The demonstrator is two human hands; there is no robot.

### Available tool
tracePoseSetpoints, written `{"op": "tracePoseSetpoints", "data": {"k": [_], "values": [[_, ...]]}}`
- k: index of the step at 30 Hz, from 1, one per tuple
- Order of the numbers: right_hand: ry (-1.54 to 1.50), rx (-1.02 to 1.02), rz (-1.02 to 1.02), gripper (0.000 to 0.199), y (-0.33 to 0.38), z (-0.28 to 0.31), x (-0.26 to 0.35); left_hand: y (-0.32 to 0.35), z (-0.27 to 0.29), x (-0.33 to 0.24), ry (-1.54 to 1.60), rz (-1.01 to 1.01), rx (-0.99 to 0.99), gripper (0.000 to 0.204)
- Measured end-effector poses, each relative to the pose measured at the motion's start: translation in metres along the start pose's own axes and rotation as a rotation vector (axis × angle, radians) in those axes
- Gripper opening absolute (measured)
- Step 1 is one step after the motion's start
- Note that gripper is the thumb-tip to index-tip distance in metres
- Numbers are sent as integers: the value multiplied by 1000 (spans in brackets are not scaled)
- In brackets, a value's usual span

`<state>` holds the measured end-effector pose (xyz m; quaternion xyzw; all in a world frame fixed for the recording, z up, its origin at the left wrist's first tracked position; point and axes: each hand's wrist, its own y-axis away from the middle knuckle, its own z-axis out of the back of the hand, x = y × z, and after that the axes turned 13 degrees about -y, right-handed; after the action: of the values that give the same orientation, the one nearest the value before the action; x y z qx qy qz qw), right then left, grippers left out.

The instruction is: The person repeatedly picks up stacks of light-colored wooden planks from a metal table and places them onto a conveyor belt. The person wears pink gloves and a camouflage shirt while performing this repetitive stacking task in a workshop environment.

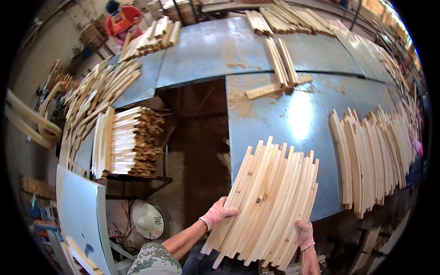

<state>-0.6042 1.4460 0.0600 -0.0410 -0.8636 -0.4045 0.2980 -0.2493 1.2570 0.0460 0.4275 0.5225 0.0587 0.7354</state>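
Observation:
A wide row of pale wooden strips [270,197], one with a dark knot, lies side by side with uneven ends. Its far part is over the grey-blue metal tabletop [247,123], and its near end reaches toward my body. My left hand [220,213], in a pinkish knit glove, grips the row's left edge with the thumb on top. On the right edge my right hand [305,233], gloved alike, presses inward with its thumb on the outer strips. The fingers under the row are hidden.
Another row of strips [369,160] lies on the right. A few strips [282,64] rest across a crosspiece [256,91] farther off. At left stands a stack [133,142] beside a dark gap in the tables. A person in red [123,23] handles wood at the far left.

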Motion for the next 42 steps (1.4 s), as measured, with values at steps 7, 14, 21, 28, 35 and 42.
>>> {"op": "tracePoseSetpoints", "data": {"k": [7, 14, 21, 28, 35, 42], "values": [[190, 325, 31, 77, 27, -118, -27, 151, 93, 21, 227, -162, -295, 88], [567, 655, 18, 61, 96, -272, -95, 356, 201, 66, 358, -357, -589, 88], [651, 1022, -108, 59, 267, -456, -268, 568, 273, 185, 575, -327, -1013, 88], [869, 1231, -444, 43, 335, -572, -451, 677, 318, 313, 896, -253, -1205, 86], [1131, 1252, -523, 46, 342, -651, -609, 697, 379, 405, 887, 22, -1367, 109], [1192, 1279, -587, 39, 371, -733, -698, 758, 474, 384, 199, 796, -1294, 106]]}}
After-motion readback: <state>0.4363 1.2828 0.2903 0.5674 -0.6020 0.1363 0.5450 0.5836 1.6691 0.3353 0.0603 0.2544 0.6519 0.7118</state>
